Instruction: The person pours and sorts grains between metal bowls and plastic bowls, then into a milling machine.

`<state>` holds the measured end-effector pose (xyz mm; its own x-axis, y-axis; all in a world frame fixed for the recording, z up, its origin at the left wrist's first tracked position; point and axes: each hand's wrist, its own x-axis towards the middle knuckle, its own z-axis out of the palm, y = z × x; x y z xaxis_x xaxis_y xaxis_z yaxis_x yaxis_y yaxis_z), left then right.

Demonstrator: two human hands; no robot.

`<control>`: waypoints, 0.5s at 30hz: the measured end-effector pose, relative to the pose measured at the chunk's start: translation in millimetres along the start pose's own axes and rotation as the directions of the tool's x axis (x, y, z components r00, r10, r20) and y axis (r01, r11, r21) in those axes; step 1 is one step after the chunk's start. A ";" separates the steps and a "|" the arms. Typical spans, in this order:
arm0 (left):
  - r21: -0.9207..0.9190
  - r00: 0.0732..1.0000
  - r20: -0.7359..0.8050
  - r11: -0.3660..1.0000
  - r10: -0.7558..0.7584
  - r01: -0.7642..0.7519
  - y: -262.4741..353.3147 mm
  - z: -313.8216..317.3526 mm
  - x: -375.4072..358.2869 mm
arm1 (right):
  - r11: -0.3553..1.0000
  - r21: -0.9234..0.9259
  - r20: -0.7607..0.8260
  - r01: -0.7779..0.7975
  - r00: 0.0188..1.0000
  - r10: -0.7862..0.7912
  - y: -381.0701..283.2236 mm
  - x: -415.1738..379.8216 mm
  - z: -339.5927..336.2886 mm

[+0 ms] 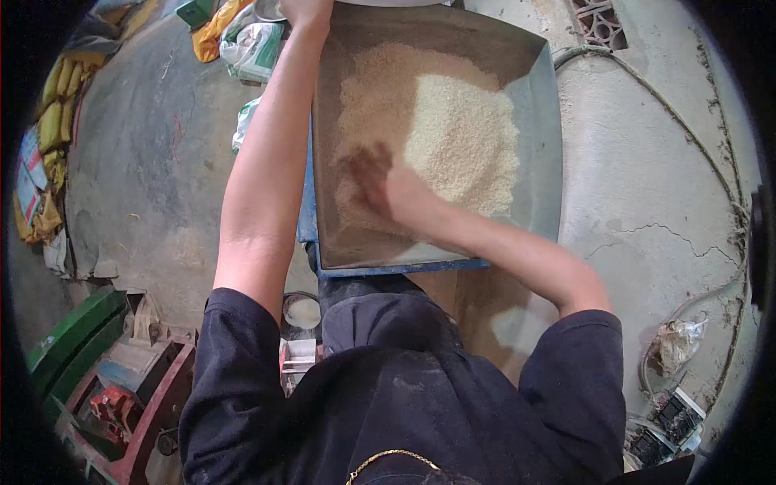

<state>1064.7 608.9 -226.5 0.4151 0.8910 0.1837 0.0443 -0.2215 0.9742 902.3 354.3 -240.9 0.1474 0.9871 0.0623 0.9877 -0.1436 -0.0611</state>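
A metal tray-like hopper (539,178) with a blue lower edge holds a broad heap of pale grain (461,137), partly in shadow. Over the left part of the heap is my right hand (380,182), its fingers spread and somewhat blurred, with nothing seen in them. At the top edge of the view, by the hopper's upper left corner, my left hand (305,10) is only partly visible. It is beside the rim of a light round container (388,2); its fingers are cut off, so its hold cannot be made out.
Bags (252,50) lie left of the hopper, with stacked yellow sacks (61,109) farther left. Green and red machinery (129,396) stands at lower left. A hose (671,113) runs along the cracked wall at right.
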 end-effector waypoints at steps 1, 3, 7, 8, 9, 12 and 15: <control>0.003 1.000 -0.009 1.000 0.000 0.000 -0.4 -1.2 2.2 | 0.989 -0.114 0.391 -0.097 0.911 0.135 14.0 2.9 -16.8; -0.094 0.999 0.030 0.995 0.037 -0.034 0.8 -3.8 -2.9 | 0.960 -0.228 0.399 -0.164 0.884 0.246 31.2 13.1 -34.1; -0.063 0.998 0.008 0.996 -0.056 0.056 8.1 -5.2 -6.9 | 0.955 -0.295 0.464 -0.034 0.868 0.174 9.6 27.9 -44.0; 0.031 0.999 -0.011 0.998 -0.053 0.053 2.3 -1.1 -1.3 | 0.954 -0.297 0.466 -0.031 0.867 0.174 0.7 24.8 -27.9; 0.127 0.998 -0.031 0.991 -0.047 0.051 -1.6 1.6 3.3 | 0.990 -0.098 0.002 0.098 0.995 -0.098 -8.9 15.8 3.2; 0.140 1.000 -0.011 0.990 -0.011 0.013 -6.6 4.2 6.2 | 0.976 0.179 -0.106 0.121 0.989 -0.103 14.9 -2.0 15.6; 0.166 0.998 -0.053 0.986 0.041 -0.032 -8.4 6.4 7.1 | 0.988 -0.156 0.748 0.010 0.655 0.111 20.4 26.8 -62.9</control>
<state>1073.2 614.6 -234.2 0.3680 0.9008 0.2302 0.1813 -0.3124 0.9325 929.7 373.4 -177.9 0.1676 0.6832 -0.7107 0.9852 -0.1425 0.0953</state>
